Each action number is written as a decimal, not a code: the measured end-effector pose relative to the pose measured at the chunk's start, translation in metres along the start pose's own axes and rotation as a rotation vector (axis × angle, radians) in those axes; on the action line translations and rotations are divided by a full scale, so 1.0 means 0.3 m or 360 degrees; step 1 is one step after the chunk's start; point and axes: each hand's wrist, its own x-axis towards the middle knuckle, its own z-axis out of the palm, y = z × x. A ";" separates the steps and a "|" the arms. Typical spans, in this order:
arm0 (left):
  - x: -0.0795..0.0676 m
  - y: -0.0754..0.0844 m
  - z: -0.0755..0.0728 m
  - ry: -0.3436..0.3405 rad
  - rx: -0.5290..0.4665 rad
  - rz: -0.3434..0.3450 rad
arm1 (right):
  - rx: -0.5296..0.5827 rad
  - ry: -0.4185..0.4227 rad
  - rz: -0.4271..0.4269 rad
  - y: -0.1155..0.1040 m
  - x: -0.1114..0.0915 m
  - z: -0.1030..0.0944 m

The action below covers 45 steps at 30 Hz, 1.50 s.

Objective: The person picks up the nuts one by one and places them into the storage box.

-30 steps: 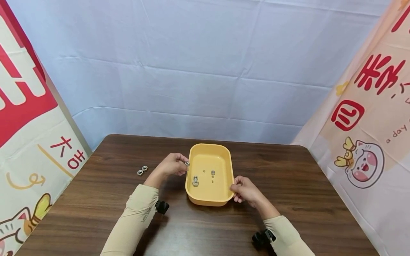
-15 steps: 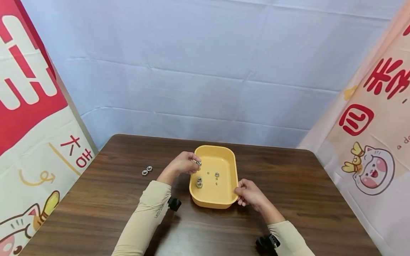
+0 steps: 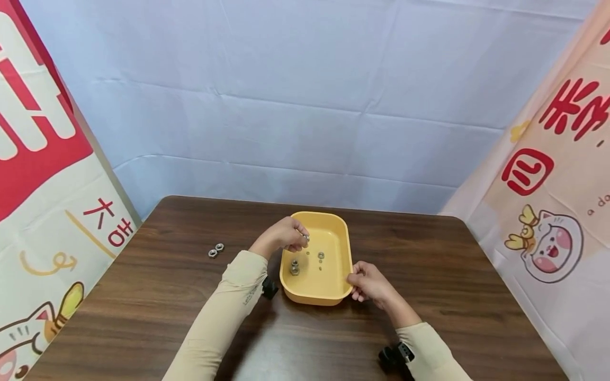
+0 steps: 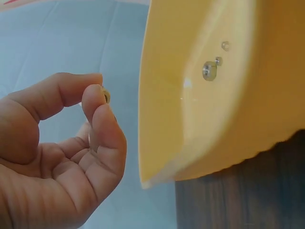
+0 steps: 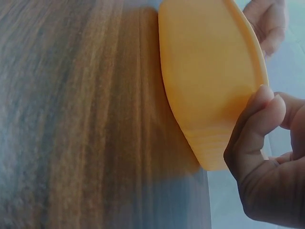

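Note:
My left hand (image 3: 282,234) is over the left side of a yellow plastic tray (image 3: 329,286). Between thumb and fingertips it pinches a small metal hex nut (image 4: 106,96), partly hidden by the fingers in the left wrist view. On the tray floor, two larger nuts (image 3: 295,271) lie together near the left wall, while another nut (image 3: 321,255) sits toward the middle with a few tiny nuts around it. At the tray's right side, my right hand (image 3: 373,286) pinches the rim between thumb and fingers, also seen in the right wrist view.
Two metal nuts (image 3: 216,250) lie side by side on the dark wooden table (image 3: 429,264), left of the tray. A pale blue cloth (image 3: 286,106) hangs behind the table, with printed banners at the left and right.
My left hand has moved right with the pinched nut, from the tray's left rim to above its inside. My right hand stays at the rim, and the tray keeps its place.

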 end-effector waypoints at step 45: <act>0.105 0.083 0.099 -0.0372 0.1252 -0.0160 | 0.0008 -0.0028 -0.0009 -0.073 -0.049 0.019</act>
